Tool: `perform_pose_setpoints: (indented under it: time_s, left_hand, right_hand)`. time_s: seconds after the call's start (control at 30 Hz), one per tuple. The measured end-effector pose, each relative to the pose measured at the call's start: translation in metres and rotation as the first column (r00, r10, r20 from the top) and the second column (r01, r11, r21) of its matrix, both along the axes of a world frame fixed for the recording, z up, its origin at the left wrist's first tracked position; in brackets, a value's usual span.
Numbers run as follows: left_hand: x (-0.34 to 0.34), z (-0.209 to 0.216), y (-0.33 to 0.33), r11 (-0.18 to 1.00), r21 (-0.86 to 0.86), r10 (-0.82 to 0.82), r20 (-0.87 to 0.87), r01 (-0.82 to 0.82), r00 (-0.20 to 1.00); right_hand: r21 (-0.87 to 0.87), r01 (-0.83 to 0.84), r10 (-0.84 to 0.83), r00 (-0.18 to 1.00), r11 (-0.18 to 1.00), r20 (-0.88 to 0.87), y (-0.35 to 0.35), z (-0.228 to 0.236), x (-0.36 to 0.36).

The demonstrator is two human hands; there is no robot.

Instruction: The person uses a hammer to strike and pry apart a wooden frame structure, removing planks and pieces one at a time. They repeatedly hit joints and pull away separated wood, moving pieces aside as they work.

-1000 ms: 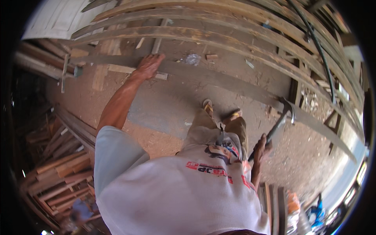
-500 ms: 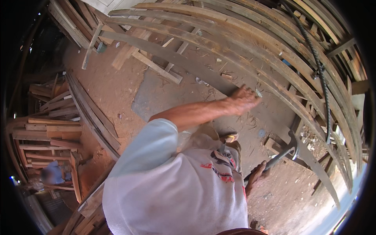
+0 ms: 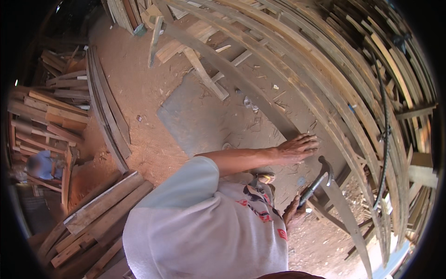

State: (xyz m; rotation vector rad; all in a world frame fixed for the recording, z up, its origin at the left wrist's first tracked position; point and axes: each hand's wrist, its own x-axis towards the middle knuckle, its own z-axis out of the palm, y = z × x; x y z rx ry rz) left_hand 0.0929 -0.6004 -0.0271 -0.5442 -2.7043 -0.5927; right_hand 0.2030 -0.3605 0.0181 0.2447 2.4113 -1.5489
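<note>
A long, narrow grey-brown plank [image 3: 266, 108] runs diagonally from the far left to the near right. Across its middle lies my left hand [image 3: 299, 147], palm down, with fingers stretched out side by side; what is under the palm is hidden. My right hand [image 3: 292, 214] grips the dark handle of a claw hammer [image 3: 324, 172]. The metal hammer head is above the plank, a short way nearer to me than my left hand and apart from it. Beyond my right hand, the plank's near part [image 3: 346, 211] continues toward the lower right.
Long curved planks [image 3: 320, 65] lie side by side on the right, crossed by a black cable [image 3: 386, 139]. Lumber stacks [image 3: 60, 109] stand on the left, where another person [image 3: 42, 165] sits. More boards [image 3: 104, 211] lie at the near left. A grey sheet [image 3: 190, 111] covers some dirt floor.
My left hand has gone from curled fingers to lying stretched across the plank. The hammer has come closer to my left hand, its head raised. The whole view has shifted and turned somewhat.
</note>
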Motion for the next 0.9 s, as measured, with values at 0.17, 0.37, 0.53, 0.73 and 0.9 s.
perform_pose_setpoints:
  time_s: [0.17,0.37,0.53,0.73,0.9]
  left_hand:
    - [0.092,0.008,-0.131,0.91,0.189,0.374,0.016,-0.37,0.927]
    - [0.189,-0.04,-0.262,0.644,0.306,0.665,0.23,-0.702,0.71]
    - [0.226,-0.043,-0.324,0.452,0.347,0.784,0.284,-0.821,0.552]
    - [0.243,-0.035,-0.4,0.268,0.36,0.848,0.352,-0.894,0.396]
    - [0.27,-0.05,-0.478,0.16,0.302,0.892,0.364,-0.94,0.269]
  right_hand:
    - [0.003,-0.11,0.11,0.994,0.994,0.008,-0.074,-0.018,0.002]
    - [0.014,-0.19,0.191,0.982,0.982,-0.01,-0.172,-0.023,-0.007]
    - [-0.043,-0.396,0.397,0.918,0.917,0.008,-0.25,-0.033,-0.029]
    - [0.089,-0.557,0.552,0.83,0.826,0.077,-0.331,-0.046,-0.061]
    - [0.136,-0.7,0.686,0.714,0.701,0.143,-0.407,-0.055,-0.086]
